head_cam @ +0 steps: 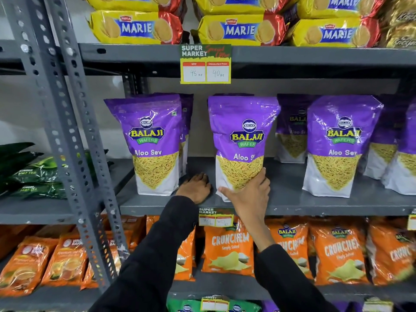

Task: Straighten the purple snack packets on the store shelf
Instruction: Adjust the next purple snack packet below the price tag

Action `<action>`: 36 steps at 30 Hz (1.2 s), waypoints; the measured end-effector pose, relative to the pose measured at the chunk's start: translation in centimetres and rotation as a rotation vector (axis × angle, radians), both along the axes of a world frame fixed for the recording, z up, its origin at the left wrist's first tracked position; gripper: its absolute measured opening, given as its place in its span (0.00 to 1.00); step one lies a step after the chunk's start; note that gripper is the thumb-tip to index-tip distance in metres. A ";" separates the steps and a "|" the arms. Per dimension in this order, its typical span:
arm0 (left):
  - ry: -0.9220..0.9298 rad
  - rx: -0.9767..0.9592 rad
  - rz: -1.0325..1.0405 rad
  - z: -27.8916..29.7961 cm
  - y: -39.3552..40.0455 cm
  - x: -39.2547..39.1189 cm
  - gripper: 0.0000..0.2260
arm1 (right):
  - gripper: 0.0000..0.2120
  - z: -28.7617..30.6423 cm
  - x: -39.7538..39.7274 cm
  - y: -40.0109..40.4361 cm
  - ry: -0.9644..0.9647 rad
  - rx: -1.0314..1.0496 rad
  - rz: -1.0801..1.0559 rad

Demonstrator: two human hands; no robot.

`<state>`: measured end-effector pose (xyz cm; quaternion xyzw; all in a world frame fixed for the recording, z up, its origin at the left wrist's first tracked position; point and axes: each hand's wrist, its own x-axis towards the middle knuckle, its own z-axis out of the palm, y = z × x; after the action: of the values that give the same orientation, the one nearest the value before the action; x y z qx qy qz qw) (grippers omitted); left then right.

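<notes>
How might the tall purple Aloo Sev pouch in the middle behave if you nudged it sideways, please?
The middle purple plastic Aloo Sev pouch would probably tip easily: it stands tall on a narrow base. Its glossy, crinkled film looks slippery and soft, so it may buckle under the right hand. Likely light for its size.

The right hand (pixel 247 194) covers the middle packet's (pixel 243 131) lower corner and the end of its "Aloo Sev". Rear packets (pixel 291 131) show only in part behind the front ones. The far-right packet (pixel 408 154) is cut by the edge. The lower price tag (pixel 215 218) is too blurred to read.
</notes>
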<state>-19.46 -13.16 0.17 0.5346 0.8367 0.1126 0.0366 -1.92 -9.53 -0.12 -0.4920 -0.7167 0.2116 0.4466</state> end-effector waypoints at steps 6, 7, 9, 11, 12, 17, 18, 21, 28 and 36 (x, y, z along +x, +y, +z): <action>0.018 -0.006 -0.028 -0.1 0.2 0.0 0.25 | 0.66 -0.2 0.5 -0.8 -0.007 0.009 -0.021; 0.022 -0.007 -0.031 -0.2 0.3 0.0 0.25 | 0.66 -0.2 0.6 -0.9 -0.008 0.008 -0.022; 0.030 -0.013 -0.035 -0.1 0.2 0.1 0.25 | 0.66 -0.2 0.7 -0.9 -0.008 0.011 -0.022; 0.033 -0.008 -0.034 -0.1 0.3 0.1 0.25 | 0.66 -0.3 0.8 -1.0 -0.001 0.017 -0.019; 0.035 -0.009 -0.034 -0.1 0.2 0.1 0.25 | 0.66 -0.3 0.9 -1.1 0.000 0.020 -0.018; 0.023 -0.006 -0.030 -0.1 0.5 -0.4 0.24 | 0.68 -0.7 1.3 -1.2 -0.001 0.019 0.012; 0.020 -0.020 -0.039 0.1 0.6 -0.5 0.24 | 0.68 -0.8 1.4 -1.3 0.003 0.014 0.023; 0.011 -0.094 -0.083 1.0 0.8 -0.9 0.25 | 0.68 -1.2 1.7 -1.3 0.039 0.017 0.071; 0.029 -0.005 -0.073 -0.1 -0.1 -0.5 0.26 | 0.65 -1.2 1.7 -0.6 0.132 0.021 0.162; 0.039 0.013 -0.034 -0.8 0.2 -1.2 0.28 | 0.64 -1.0 0.1 0.1 0.174 0.015 0.125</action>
<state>-20.70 -12.95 -0.66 0.5510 0.8274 0.1070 0.0189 -1.82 -9.38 -1.13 -0.4228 -0.7061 0.2755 0.4968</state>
